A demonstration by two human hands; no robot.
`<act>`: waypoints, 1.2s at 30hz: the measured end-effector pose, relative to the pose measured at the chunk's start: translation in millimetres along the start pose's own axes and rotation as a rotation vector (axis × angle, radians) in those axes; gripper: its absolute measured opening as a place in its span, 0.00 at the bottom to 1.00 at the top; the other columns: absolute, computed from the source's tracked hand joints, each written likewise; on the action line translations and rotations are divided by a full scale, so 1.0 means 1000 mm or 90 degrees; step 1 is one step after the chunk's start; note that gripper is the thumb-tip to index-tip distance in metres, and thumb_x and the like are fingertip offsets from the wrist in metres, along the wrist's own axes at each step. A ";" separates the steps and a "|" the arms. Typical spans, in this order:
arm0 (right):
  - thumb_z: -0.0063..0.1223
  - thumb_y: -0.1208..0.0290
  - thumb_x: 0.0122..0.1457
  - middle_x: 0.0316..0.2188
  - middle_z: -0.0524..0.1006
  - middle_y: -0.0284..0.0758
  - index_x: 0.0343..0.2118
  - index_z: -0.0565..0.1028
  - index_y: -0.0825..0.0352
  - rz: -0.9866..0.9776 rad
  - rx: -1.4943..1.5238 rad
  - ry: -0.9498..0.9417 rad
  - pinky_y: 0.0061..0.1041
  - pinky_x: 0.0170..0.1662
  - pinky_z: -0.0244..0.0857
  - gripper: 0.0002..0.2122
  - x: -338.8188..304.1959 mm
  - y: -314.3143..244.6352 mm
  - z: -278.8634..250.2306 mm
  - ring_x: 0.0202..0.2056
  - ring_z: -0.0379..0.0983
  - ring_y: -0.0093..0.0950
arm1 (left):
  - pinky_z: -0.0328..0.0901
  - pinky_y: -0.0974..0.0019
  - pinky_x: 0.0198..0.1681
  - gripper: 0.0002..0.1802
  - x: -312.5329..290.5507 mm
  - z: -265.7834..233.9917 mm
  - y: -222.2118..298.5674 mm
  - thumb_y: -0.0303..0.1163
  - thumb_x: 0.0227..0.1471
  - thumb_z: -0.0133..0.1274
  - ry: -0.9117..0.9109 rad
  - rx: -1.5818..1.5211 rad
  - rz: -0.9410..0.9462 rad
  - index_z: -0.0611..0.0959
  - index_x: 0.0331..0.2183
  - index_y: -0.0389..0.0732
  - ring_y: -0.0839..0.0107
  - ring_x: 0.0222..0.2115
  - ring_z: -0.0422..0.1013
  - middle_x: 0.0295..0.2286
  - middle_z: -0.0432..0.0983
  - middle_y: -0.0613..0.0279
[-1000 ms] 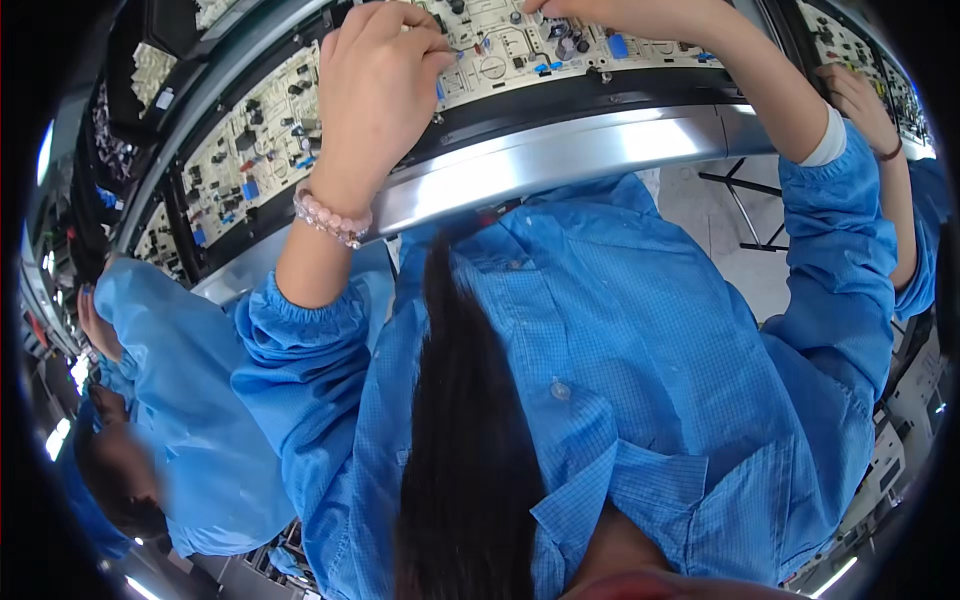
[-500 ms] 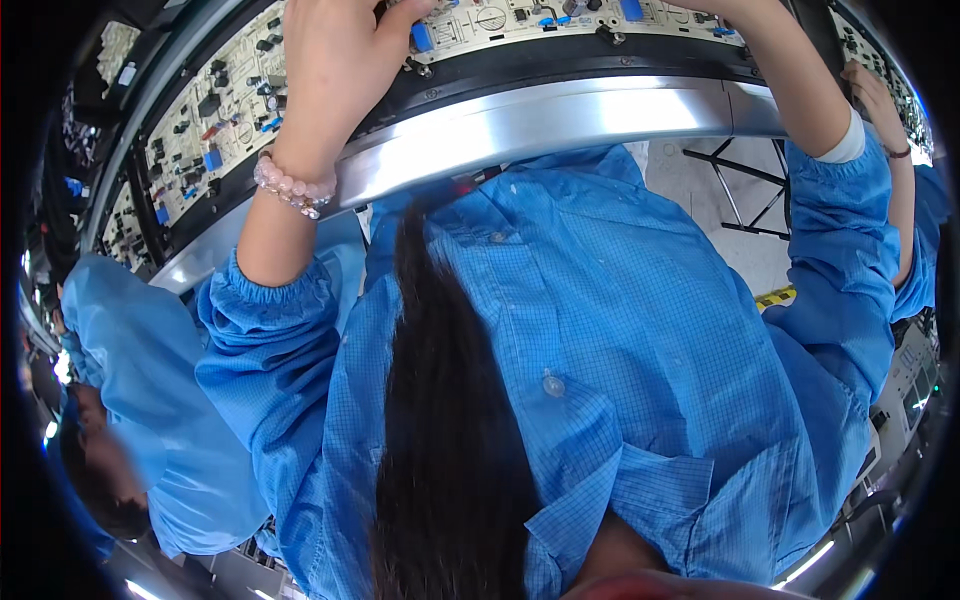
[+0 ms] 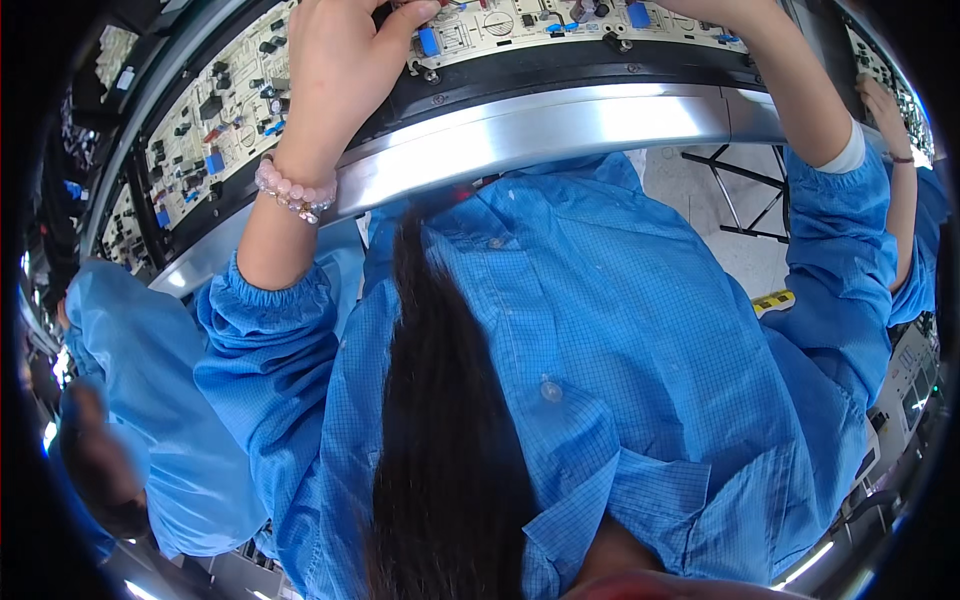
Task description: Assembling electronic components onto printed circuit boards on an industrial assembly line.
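Note:
My left hand (image 3: 345,62), with a pink bead bracelet (image 3: 296,190) at the wrist, reaches over a pale circuit board (image 3: 480,32) at the top of the view. Its thumb stretches toward a blue block-shaped component (image 3: 429,41); the other fingertips run past the upper edge, so any object in them is hidden. My right hand (image 3: 722,8) hangs above the right part of the same board. Only its wrist side shows, and its fingers are cut off by the frame. Small blue, black and reddish components stand on the board, which sits in a black frame (image 3: 560,72).
A shiny metal rail (image 3: 530,130) runs between the boards and my body. More populated boards (image 3: 215,125) lie to the left. A co-worker in blue (image 3: 165,400) is at the left; another person's hand (image 3: 884,108) touches a board at the far right. A black metal stand (image 3: 745,190) is below the rail.
The board and its frame appear slightly lower and farther right in the picture. Both my hands stay over the board with little movement. The left co-worker's head has shifted slightly.

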State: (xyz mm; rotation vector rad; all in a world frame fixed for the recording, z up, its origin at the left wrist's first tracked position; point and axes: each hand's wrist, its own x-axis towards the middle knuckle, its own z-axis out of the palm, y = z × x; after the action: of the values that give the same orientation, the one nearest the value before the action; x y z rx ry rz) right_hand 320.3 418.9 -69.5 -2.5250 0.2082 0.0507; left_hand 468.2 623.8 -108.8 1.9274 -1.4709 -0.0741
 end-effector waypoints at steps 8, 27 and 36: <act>0.55 0.74 0.52 0.29 0.80 0.45 0.35 0.80 0.71 -0.024 -0.008 0.000 0.28 0.36 0.69 0.09 0.002 0.002 -0.004 0.29 0.77 0.36 | 0.63 0.58 0.40 0.03 0.006 0.001 0.017 0.24 0.35 0.59 0.032 0.163 0.139 0.81 0.19 0.39 0.58 0.36 0.68 0.28 0.74 0.61; 0.52 0.72 0.52 0.33 0.79 0.44 0.36 0.81 0.65 -0.030 -0.120 0.013 0.35 0.41 0.69 0.10 0.000 -0.001 0.005 0.35 0.76 0.42 | 0.65 0.59 0.37 0.02 0.023 -0.028 0.022 0.27 0.39 0.57 -0.077 0.043 0.091 0.82 0.21 0.39 0.56 0.30 0.70 0.23 0.75 0.57; 0.54 0.73 0.56 0.33 0.77 0.41 0.41 0.79 0.67 -0.065 -0.138 0.033 0.31 0.38 0.67 0.11 -0.045 0.039 -0.007 0.33 0.74 0.36 | 0.67 0.62 0.43 0.10 0.072 -0.075 -0.042 0.28 0.51 0.53 0.281 0.108 0.056 0.83 0.37 0.39 0.62 0.38 0.74 0.36 0.78 0.57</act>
State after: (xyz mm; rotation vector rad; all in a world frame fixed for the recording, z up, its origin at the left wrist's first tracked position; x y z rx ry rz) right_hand 269.9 389.5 -81.7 -2.7509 0.0993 -0.0356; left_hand 560.9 602.4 -49.9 1.8535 -1.2873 0.4996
